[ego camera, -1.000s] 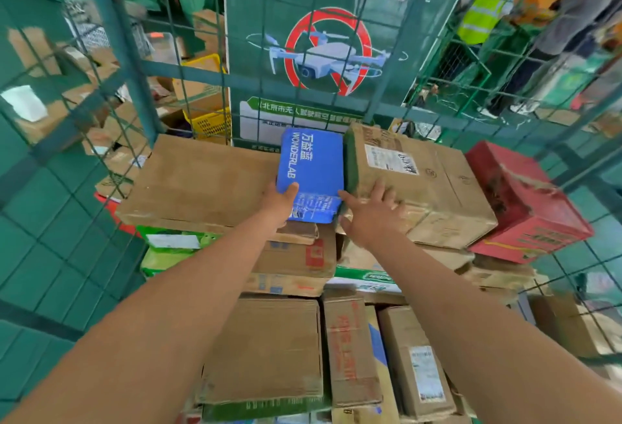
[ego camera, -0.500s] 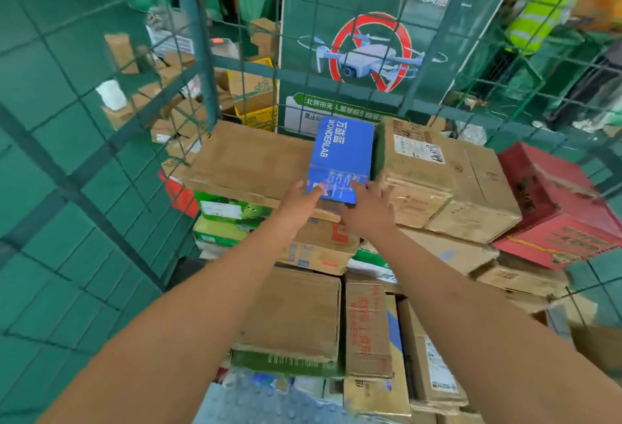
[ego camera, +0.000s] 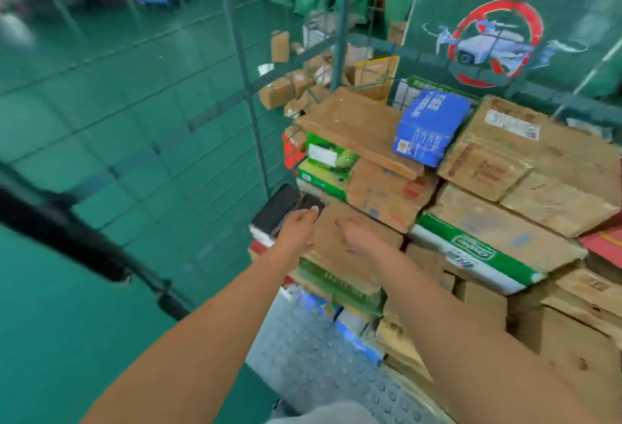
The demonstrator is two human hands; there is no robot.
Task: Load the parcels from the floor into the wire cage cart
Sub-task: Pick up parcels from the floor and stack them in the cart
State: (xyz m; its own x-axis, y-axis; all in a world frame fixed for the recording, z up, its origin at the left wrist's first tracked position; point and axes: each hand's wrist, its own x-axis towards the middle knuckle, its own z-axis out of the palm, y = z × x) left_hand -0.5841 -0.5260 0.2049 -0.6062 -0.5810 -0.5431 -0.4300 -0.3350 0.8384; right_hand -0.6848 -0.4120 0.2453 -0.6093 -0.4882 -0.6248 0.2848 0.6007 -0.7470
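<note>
Head view: the blue parcel [ego camera: 429, 127] is seen lying tilted on top of the stacked parcels inside the wire cage cart [ego camera: 250, 93], wedged between a flat brown carton [ego camera: 353, 124] and a larger brown box [ego camera: 525, 154], well above and apart from both hands. The left hand [ego camera: 299, 226] and the right hand [ego camera: 361, 235] are held empty over a lower brown carton [ego camera: 343, 255], fingers loosely extended, though blur leaves it unclear whether the carton is touched.
</note>
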